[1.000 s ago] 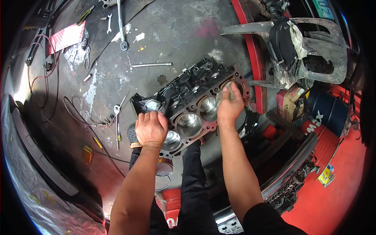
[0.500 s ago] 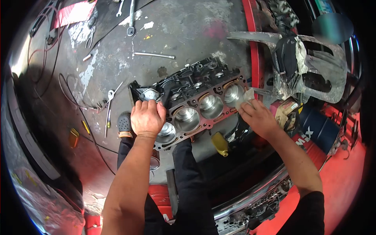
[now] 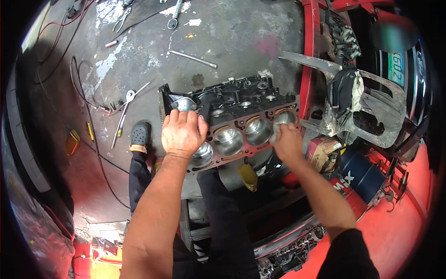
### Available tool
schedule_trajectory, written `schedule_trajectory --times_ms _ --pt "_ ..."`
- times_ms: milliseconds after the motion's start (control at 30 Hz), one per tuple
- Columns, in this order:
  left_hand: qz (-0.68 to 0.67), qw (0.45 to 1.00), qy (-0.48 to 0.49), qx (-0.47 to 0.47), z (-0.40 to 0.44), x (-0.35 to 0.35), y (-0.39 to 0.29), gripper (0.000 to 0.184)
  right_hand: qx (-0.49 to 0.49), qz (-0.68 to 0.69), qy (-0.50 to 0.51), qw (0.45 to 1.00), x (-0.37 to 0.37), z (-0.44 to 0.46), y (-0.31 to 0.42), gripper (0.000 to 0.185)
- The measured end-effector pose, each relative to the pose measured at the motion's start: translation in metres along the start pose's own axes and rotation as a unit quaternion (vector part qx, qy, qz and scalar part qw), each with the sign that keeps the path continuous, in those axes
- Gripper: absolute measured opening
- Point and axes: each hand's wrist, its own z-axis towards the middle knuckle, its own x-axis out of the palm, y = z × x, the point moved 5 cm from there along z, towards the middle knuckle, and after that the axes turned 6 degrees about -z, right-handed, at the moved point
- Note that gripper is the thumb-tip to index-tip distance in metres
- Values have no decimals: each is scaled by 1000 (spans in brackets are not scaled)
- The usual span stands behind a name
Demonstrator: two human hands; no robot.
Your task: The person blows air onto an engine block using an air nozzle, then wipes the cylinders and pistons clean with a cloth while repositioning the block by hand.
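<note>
The engine block lies between my legs, its flat deck with several round cylinder bores turned up toward me. My left hand is closed over the block's left part, its fingertips curled on the metal beside the leftmost bore. At the right end, my right hand presses a small pale folded sheet, which looks like sandpaper, against the deck between the two rightmost bores. Its fingers are bent over the sheet and partly blurred.
A ratchet, a metal bar and a wrench lie on the stained floor. Near the block's front edge is a yellow bottle. To the right are a red post, a grey metal part and a blue drum.
My right hand has moved left and slightly down along the deck with the pale sheet. My left hand stays on the block. The whole view has shifted with my head.
</note>
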Motion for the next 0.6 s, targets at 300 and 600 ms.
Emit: schedule_trajectory --times_ms 300,600 --pt "29 999 40 13 5 8 1 23 27 657 323 680 -30 -113 71 19" --pt "41 997 67 7 2 4 -3 19 258 514 -73 815 23 -167 -7 14"
